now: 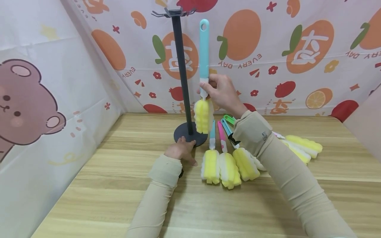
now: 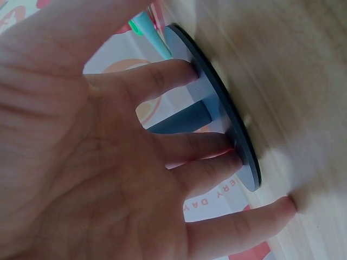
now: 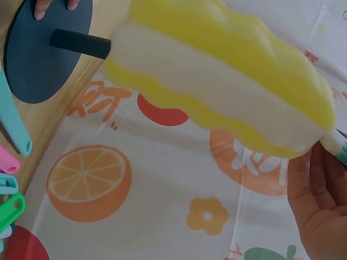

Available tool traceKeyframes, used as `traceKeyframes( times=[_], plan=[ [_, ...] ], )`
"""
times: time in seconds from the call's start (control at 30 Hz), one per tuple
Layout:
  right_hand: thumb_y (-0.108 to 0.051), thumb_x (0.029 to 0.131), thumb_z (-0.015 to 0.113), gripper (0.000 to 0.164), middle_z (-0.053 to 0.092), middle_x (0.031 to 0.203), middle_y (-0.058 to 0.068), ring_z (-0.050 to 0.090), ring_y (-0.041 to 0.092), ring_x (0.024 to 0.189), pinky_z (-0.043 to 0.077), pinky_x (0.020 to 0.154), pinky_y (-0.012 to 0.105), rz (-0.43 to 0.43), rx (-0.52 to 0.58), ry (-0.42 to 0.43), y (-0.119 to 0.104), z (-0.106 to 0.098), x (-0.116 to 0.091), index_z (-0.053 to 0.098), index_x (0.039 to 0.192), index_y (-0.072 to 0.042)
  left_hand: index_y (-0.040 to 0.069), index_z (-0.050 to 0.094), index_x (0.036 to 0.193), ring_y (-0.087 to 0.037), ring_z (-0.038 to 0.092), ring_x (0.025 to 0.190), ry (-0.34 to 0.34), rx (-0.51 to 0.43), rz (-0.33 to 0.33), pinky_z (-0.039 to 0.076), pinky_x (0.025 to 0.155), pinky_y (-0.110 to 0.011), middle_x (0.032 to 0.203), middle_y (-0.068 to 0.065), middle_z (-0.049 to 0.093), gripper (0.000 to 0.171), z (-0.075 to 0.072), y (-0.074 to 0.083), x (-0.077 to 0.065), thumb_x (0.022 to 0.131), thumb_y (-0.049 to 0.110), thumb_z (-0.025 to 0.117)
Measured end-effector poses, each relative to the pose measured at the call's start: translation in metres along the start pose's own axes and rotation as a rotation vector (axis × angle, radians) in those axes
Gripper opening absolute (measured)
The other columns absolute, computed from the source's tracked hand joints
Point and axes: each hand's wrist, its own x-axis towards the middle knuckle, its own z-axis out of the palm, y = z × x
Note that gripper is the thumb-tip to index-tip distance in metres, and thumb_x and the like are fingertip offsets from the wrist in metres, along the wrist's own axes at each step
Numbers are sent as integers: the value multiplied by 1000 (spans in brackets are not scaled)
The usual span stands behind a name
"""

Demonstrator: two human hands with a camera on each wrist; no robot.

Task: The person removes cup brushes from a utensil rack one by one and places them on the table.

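My right hand (image 1: 224, 92) pinches a sponge bottle brush by its white neck, the light-blue handle (image 1: 204, 49) pointing up and the yellow-and-white sponge head (image 1: 203, 116) hanging down. The brush is raised beside the pole of a black stand (image 1: 183, 66), which carries a ring of hooks (image 1: 173, 13) at its top. My left hand (image 1: 182, 150) is spread low at the stand's round base (image 1: 200, 129). In the left wrist view its fingertips (image 2: 236, 157) rest on the base, and one finger reaches the table.
Several more sponge brushes lie right of the base, with a blue-handled one (image 1: 212, 167) and a pink-handled one (image 1: 229, 170) in front. Others (image 1: 303, 145) lie beyond my right forearm. A fruit-patterned cloth (image 1: 241, 36) hangs behind the wooden table (image 1: 125, 165).
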Motion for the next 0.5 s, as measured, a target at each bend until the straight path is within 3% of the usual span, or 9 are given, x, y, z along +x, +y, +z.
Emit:
traceKeyframes(
  times=[0.5],
  plan=[
    [-11, 88, 58, 18, 65, 87, 13, 59, 17, 72, 53, 68, 32, 94, 14, -82, 5, -5, -3, 61, 99, 3, 16, 23, 143, -38, 7, 130, 4, 12, 1, 28, 99, -55, 144, -29, 8, 89, -1, 1, 0, 74, 43, 71]
  ],
)
